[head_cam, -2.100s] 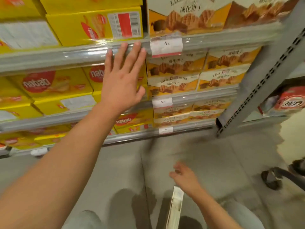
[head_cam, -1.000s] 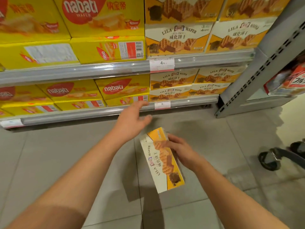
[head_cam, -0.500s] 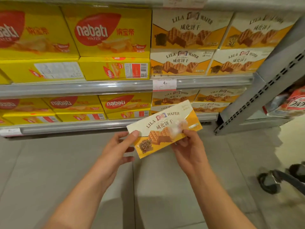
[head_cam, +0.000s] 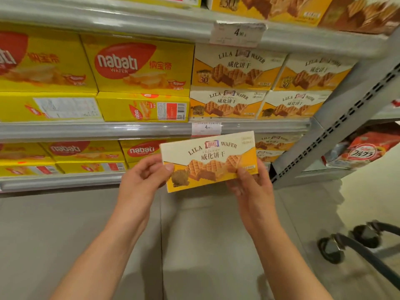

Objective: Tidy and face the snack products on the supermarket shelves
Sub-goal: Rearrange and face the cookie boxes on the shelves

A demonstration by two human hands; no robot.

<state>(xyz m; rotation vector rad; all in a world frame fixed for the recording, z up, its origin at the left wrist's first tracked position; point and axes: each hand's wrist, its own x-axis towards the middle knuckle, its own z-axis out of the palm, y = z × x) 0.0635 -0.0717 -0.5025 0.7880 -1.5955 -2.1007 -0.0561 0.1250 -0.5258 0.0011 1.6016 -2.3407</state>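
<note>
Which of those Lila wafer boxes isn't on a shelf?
The Lila box held in both hands, left hand and right hand; the others sit stacked on shelves.

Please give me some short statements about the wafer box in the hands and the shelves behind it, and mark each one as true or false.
1. Both hands hold the Lila wafer box. True: the left hand grips its left end and the right hand its right end.
2. The held box shows its back. False: its printed front faces the camera.
3. The Nabati boxes stand right of the shelved Lila boxes. False: they stand left of them.
4. A price tag hangs on the shelf edge above the held box. True.
5. The held box rests on a shelf. False: it is held in the air.
</note>
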